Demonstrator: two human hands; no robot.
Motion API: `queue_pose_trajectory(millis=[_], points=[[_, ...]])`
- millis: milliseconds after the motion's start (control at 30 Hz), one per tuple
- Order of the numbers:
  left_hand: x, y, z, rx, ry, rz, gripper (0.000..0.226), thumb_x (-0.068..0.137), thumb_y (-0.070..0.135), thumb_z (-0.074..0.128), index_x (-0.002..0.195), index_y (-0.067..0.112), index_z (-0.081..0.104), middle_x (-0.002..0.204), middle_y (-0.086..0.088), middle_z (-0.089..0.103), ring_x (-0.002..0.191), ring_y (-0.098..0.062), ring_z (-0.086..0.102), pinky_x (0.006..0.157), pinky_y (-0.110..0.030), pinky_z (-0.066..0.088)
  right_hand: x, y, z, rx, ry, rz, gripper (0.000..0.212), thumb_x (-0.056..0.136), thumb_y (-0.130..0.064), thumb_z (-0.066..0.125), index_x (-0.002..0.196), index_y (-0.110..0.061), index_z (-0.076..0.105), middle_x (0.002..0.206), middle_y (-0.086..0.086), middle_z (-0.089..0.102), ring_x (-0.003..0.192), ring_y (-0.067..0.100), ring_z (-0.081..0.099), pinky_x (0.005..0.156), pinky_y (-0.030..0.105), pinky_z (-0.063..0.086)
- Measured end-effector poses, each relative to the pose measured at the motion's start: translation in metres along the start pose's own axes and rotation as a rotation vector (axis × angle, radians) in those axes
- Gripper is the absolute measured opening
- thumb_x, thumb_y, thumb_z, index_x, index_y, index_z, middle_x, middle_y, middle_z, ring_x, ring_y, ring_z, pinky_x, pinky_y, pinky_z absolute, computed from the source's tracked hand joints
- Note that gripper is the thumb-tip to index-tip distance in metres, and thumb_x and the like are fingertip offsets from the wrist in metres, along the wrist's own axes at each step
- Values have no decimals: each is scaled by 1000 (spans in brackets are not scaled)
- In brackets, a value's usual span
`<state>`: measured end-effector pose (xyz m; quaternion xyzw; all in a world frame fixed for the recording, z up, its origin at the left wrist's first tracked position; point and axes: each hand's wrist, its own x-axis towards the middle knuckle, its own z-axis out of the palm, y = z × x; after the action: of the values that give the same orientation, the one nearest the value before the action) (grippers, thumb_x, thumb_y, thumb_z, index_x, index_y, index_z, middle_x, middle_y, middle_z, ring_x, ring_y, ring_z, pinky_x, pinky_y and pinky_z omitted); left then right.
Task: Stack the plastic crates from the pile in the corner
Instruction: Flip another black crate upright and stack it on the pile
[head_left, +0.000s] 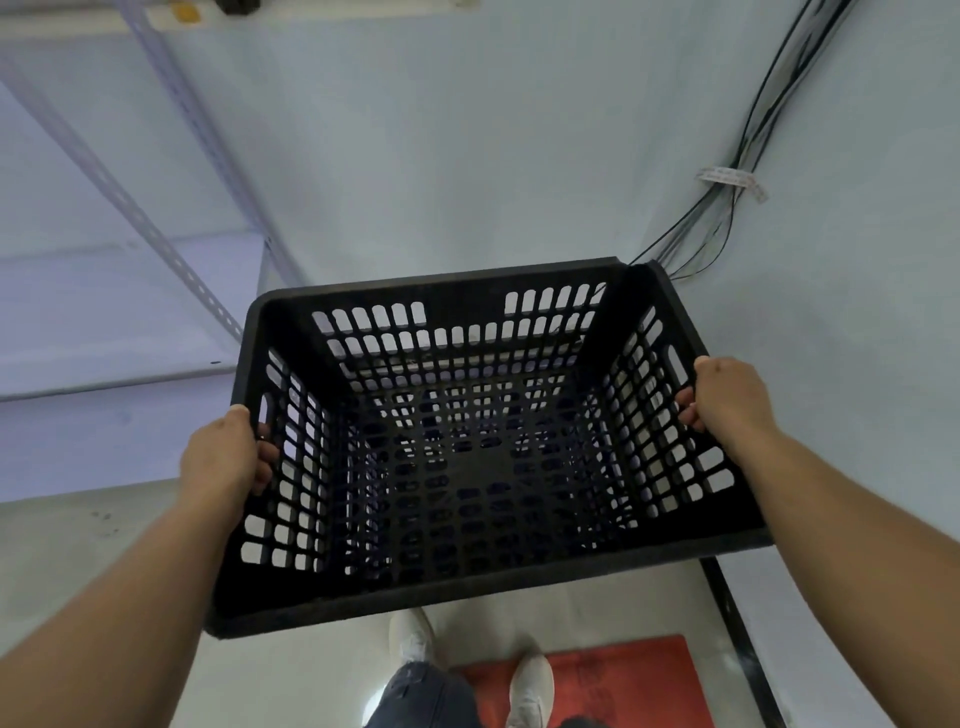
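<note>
One black plastic crate (483, 447) in view, held clear of the floor in front of the person, open top facing the camera, roughly level with a slight tilt toward the viewer. It hangs over the pale floor (78, 561), near the wall (467, 156) and the room corner.

Grip: left hand (226, 457) clamped on the left rim, fingers hooked through the side slots, thumb on top. Right hand (727, 397) clamped on the right rim the same way, fingertips curled inside. Both closed on the crate; neither hand free.

Handling, as judged: walls and base are open lattice, so probably light for its bulk. Looks stiff; rim keeps its line under a two-point hold, no visible sag. Smooth plastic may be slick, but the slots give the fingers a positive hook. Not fragile, though thin lattice ribs could crack if dropped. Best hold seems to be mid-length on the two short sides, as now, keeping the load balanced.

Count: crates, one visible and empty. Pile and stack are not in frame; cannot tell how many remain. Hands, two. Shoes (413, 636), two, below the crate. Red mat (623, 675), one. Cable bundle (748, 150), one on the wall, strands uncounted. Slotted metal shelving (130, 208), one unit at left.
</note>
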<state>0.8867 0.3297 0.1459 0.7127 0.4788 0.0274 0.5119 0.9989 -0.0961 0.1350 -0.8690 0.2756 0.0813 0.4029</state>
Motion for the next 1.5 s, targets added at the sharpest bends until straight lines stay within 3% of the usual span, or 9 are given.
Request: queue_pose_trajectory(millis=[100, 267, 400, 567, 667, 800, 967, 1133, 1500], points=[[-5, 3, 0, 5, 6, 6, 33, 87, 29, 33, 78, 5, 54, 61, -12, 53, 47, -24, 41, 46, -29, 32, -2, 2, -1, -129, -10, -93, 35, 96, -19, 34, 100, 4, 60, 96, 24, 67, 85, 38, 66, 83, 49, 54], [-13, 9, -2, 203, 19, 55, 36, 95, 22, 26, 91, -2, 53, 81, -21, 61, 66, -33, 56, 58, -37, 46, -11, -5, -1, -314, 55, -77, 41, 97, -20, 25, 116, 2, 55, 119, 24, 58, 109, 40, 56, 91, 44, 43], [-24, 20, -7, 485, 112, 98, 38, 94, 15, 35, 123, -6, 47, 126, -30, 49, 114, -45, 49, 90, -47, 41, -27, -11, -7, -402, 59, -112, 39, 96, -16, 30, 125, 2, 48, 128, 25, 48, 119, 41, 45, 97, 45, 40], [-56, 35, 3, 489, 171, 341, 51, 86, 24, 45, 133, 4, 41, 132, -23, 44, 116, -42, 47, 98, -50, 40, -47, -17, -12, -464, 231, -328, 42, 95, -25, 41, 126, 3, 48, 129, 26, 45, 118, 41, 44, 94, 46, 40], [-79, 33, 18, 340, 37, 482, 54, 87, 26, 48, 138, 8, 40, 136, -19, 48, 119, -33, 50, 99, -45, 43, -63, -17, -11, -365, 205, -404, 44, 94, -27, 45, 130, -2, 48, 131, 23, 44, 119, 38, 45, 97, 46, 39], [-113, 23, 32, 228, -123, 474, 52, 93, 28, 48, 142, 15, 35, 142, -8, 45, 118, -19, 48, 95, -35, 39, -97, -8, -15, -176, 224, -411, 41, 95, -28, 45, 131, -8, 51, 133, 16, 45, 119, 32, 48, 97, 42, 41], [-144, 14, 37, 135, -286, 480, 44, 93, 29, 49, 135, 16, 44, 133, -4, 53, 109, -16, 50, 95, -32, 40, -149, 15, -24, -8, 315, -356, 37, 95, -29, 44, 124, -10, 56, 128, 12, 50, 111, 26, 54, 94, 36, 42], [-176, -6, 24, 94, -526, 519, 41, 92, 28, 54, 131, 18, 48, 116, 5, 54, 111, -16, 52, 102, -41, 43, -218, 52, -27, 37, 384, -200, 39, 95, -33, 46, 125, -11, 56, 130, 11, 51, 113, 26, 54, 96, 33, 40], [-230, -108, -7, 246, -935, 595, 33, 88, 31, 58, 121, 24, 54, 115, 0, 60, 108, -19, 58, 99, -44, 45, -388, 167, -7, 69, 494, 153, 42, 93, -41, 47, 123, -14, 60, 126, 9, 56, 111, 26, 58, 94, 35, 42]])
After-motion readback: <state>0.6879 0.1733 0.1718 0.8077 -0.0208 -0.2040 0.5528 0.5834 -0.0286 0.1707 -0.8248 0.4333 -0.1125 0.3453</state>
